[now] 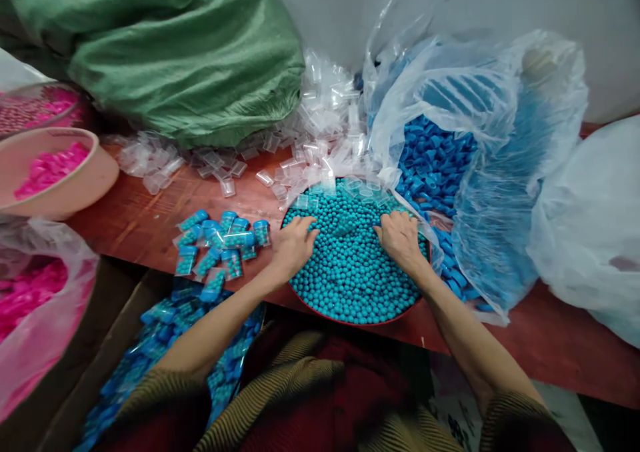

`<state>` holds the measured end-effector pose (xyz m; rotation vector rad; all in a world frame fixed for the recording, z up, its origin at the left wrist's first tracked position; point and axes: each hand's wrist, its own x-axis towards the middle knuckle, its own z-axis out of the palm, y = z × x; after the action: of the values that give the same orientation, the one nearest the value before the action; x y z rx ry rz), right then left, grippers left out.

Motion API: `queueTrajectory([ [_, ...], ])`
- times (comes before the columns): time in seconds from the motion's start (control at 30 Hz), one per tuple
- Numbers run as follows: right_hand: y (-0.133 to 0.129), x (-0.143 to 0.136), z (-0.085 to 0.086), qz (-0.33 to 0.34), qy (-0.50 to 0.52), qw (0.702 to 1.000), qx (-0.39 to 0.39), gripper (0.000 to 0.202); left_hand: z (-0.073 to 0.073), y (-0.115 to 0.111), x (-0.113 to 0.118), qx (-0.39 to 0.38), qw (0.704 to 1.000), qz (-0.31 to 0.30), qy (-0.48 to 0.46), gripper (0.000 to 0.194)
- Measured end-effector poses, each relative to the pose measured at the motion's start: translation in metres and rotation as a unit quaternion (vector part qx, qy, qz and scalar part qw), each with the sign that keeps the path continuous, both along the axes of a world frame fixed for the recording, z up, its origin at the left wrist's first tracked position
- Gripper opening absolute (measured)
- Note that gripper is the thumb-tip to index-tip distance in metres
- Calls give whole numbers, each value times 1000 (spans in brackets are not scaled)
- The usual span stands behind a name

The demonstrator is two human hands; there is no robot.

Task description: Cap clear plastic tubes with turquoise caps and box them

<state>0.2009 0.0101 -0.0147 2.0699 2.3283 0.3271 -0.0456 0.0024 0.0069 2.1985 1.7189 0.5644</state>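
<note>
A round red-rimmed basin (pixel 345 320) full of small turquoise beads (pixel 350 272) stands at the table's front edge. My left hand (pixel 296 244) is at the basin's left side, its fingers curled in over the beads. Over the right part of the beads, my right hand (pixel 400 237) has its fingers bent and thumb inward; what either hand holds is hidden. Clear plastic containers (pixel 327 172) lie along the basin's far rim, some on the beads. Left of the basin is a group of small clear containers with blue caps (pixel 233 262), filled with turquoise beads.
A plastic bag (pixel 500 239) of blue caps (pixel 433 165) leans at the right, beside a white bag (pixel 595 232). Behind is a green sack (pixel 190 59). Pink pieces fill a bowl (pixel 103 172) at the left. Below the table edge lie many filled containers (pixel 165 332).
</note>
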Motion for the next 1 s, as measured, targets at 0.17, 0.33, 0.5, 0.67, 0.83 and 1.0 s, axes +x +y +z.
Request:
queueTrajectory([
  [0.17,-14,-2,0,44,7,998,-36,14,-18,19,52,-50,997,-53,39,33],
  [0.33,-23,7,-7,50,37,998,-31,16,-25,18,58,-50,993,-75,81,26],
  [0.5,-18,-1,2,30,67,997,-1,20,-21,16,60,-53,992,-77,84,25],
  [0.67,-15,-25,10,82,78,992,-50,37,-19,18,58,-42,993,-99,45,20],
  [0.83,-21,-14,1,110,96,985,-93,35,-17,20,47,-76,990,-117,24,19],
  [1.0,-20,-4,3,84,287,952,-61,30,-10,24,42,-145,978,-137,-68,16],
])
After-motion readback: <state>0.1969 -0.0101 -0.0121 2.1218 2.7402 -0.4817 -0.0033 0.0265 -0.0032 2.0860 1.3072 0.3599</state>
